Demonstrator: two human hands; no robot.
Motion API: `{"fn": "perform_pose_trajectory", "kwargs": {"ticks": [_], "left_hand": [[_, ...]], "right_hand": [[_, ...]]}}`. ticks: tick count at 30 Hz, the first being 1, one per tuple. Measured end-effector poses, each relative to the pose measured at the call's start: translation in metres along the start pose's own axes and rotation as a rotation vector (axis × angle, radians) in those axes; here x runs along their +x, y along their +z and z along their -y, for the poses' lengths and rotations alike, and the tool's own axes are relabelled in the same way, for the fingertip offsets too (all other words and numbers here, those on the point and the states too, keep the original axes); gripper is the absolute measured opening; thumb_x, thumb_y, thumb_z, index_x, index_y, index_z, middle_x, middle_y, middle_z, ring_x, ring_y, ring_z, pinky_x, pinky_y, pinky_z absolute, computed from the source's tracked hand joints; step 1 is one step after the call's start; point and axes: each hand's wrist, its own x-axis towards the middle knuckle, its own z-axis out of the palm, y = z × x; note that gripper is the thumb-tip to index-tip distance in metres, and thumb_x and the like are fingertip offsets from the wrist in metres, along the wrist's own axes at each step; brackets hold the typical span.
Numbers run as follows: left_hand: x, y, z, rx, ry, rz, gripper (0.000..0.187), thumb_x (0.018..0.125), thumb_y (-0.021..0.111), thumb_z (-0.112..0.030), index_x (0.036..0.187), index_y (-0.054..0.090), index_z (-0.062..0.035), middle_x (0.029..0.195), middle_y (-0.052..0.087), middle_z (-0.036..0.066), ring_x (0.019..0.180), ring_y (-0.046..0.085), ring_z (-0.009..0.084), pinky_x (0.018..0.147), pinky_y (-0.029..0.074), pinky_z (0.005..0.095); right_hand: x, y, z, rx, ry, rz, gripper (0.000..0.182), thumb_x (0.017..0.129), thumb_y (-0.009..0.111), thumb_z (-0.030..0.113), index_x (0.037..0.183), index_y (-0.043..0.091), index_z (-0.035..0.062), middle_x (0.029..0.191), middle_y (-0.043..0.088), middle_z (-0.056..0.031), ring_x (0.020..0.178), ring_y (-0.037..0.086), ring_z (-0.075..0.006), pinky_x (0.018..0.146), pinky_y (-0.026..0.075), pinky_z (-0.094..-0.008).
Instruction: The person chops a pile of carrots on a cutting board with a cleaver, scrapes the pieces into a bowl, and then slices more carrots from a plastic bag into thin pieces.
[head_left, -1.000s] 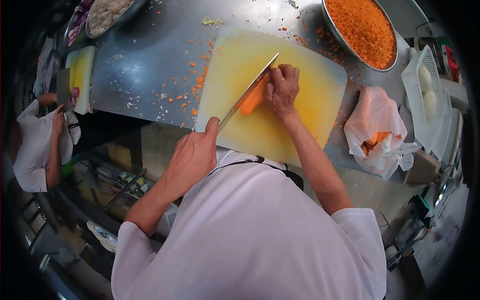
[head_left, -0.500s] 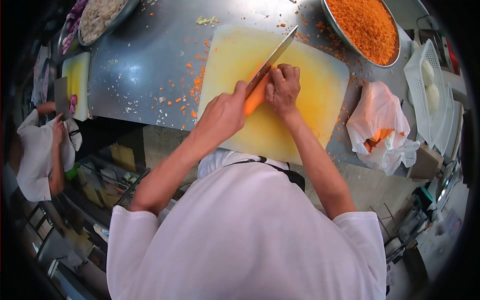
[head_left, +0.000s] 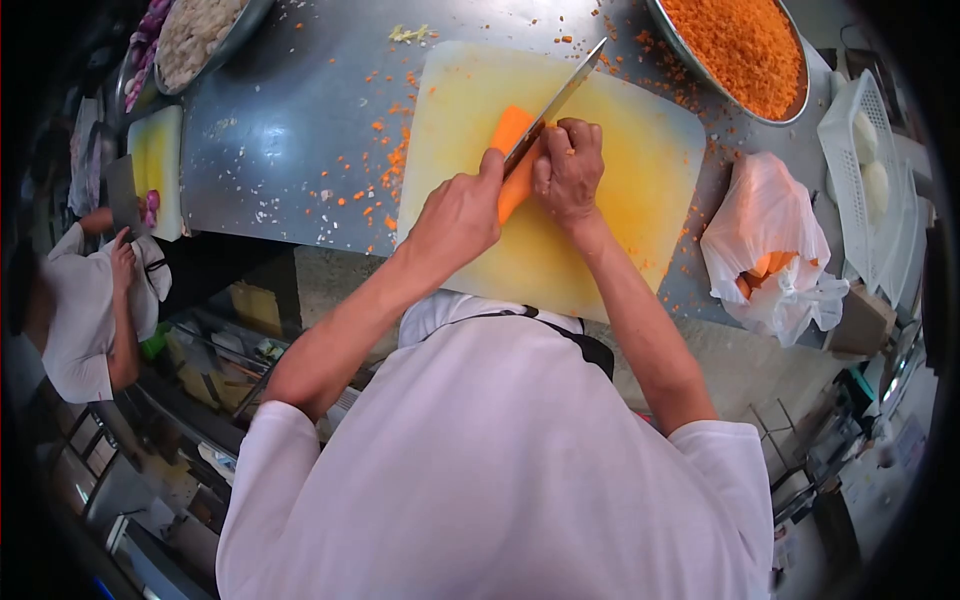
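A knife is in my left hand, its blade pointing away to the upper right. Under that blade lies a peeled orange carrot, with its far end showing on the left side of the knife. My right hand is closed on the carrot from the right, fingers curled close to the blade. Both hands are over a yellow-stained white cutting board. Part of the carrot is hidden beneath the knife and my right fingers.
A bowl of chopped carrot stands at the upper right, above a plastic bag holding carrots. Orange bits litter the metal table. White basket stands far right. At left, another person holds a cleaver.
The carrot's far end now shows to the left of the blade, where the knife covered more of it before. Both hands keep their grips; the view has shifted slightly.
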Motion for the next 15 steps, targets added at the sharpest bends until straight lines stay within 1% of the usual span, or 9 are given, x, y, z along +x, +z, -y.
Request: {"fn": "perform_pose_trajectory", "kwargs": {"ticks": [1,3,5,7,10,12,13,15], "left_hand": [[-0.003,-0.012,-0.007,0.004,0.009,-0.005,0.024,0.089,0.050,0.001,0.108,0.035,0.0055,0.059,0.052,0.028,0.058,0.054,0.0484,0.054,0.039,0.0562],[-0.033,-0.037,-0.024,0.018,-0.110,0.105,0.024,0.089,0.050,0.001,0.107,0.035,0.0055,0.058,0.052,0.028,0.058,0.054,0.0483,0.054,0.038,0.0561],[-0.061,-0.049,-0.029,0.030,-0.144,0.140,0.023,0.089,0.049,0.001,0.107,0.035,0.0055,0.058,0.052,0.027,0.058,0.054,0.0484,0.054,0.038,0.0561],[-0.067,-0.048,-0.029,0.039,-0.180,0.181,0.023,0.089,0.049,0.001,0.107,0.035,0.0054,0.057,0.052,0.027,0.058,0.054,0.0485,0.054,0.039,0.0561],[-0.055,-0.019,-0.014,0.056,-0.187,0.174,0.023,0.089,0.047,0.001,0.107,0.035,0.0061,0.058,0.053,0.027,0.059,0.055,0.0486,0.054,0.041,0.0553],[-0.019,0.013,0.004,0.051,-0.091,0.057,0.032,0.074,0.049,0.009,0.103,0.035,0.0063,0.062,0.056,0.029,0.065,0.058,0.0502,0.060,0.046,0.0563],[-0.007,0.012,0.001,0.051,-0.087,0.049,0.032,0.074,0.049,0.009,0.103,0.035,0.0063,0.062,0.056,0.029,0.065,0.058,0.0502,0.060,0.046,0.0563],[0.008,0.009,-0.008,0.015,-0.050,0.034,0.030,0.075,0.048,0.008,0.102,0.035,0.0061,0.063,0.056,0.029,0.066,0.058,0.0502,0.061,0.047,0.0559]], "right_hand": [[0.002,0.001,-0.001,-0.004,-0.004,-0.010,0.018,0.066,0.057,0.009,0.085,0.058,0.0062,0.091,0.054,-0.0106,0.080,0.048,-0.0304,0.068,0.046,-0.0405],[-0.001,0.001,-0.001,0.010,0.000,-0.011,0.018,0.067,0.058,0.009,0.084,0.057,0.0064,0.091,0.054,-0.0110,0.080,0.049,-0.0308,0.067,0.046,-0.0404],[-0.001,0.002,-0.001,0.016,0.008,-0.016,0.018,0.067,0.058,0.009,0.085,0.057,0.0063,0.091,0.054,-0.0111,0.080,0.049,-0.0309,0.067,0.046,-0.0404],[-0.001,0.001,-0.001,0.021,0.020,-0.014,0.018,0.067,0.058,0.009,0.085,0.058,0.0062,0.091,0.053,-0.0112,0.080,0.049,-0.0311,0.067,0.046,-0.0404],[0.000,0.001,0.000,0.014,0.008,-0.016,0.019,0.067,0.058,0.009,0.086,0.058,0.0060,0.091,0.053,-0.0113,0.080,0.049,-0.0313,0.067,0.046,-0.0405],[0.001,0.001,0.001,0.015,0.001,-0.004,0.015,0.070,0.056,0.008,0.085,0.057,0.0051,0.090,0.053,-0.0126,0.080,0.050,-0.0312,0.067,0.045,-0.0420],[0.001,0.001,0.001,0.013,-0.006,-0.008,0.015,0.070,0.056,0.008,0.085,0.057,0.0051,0.090,0.053,-0.0126,0.080,0.050,-0.0312,0.067,0.045,-0.0420],[0.000,-0.001,0.000,0.003,0.018,0.007,0.023,0.067,0.061,0.009,0.089,0.057,0.0047,0.091,0.053,-0.0132,0.084,0.050,-0.0329,0.070,0.046,-0.0413]]}}
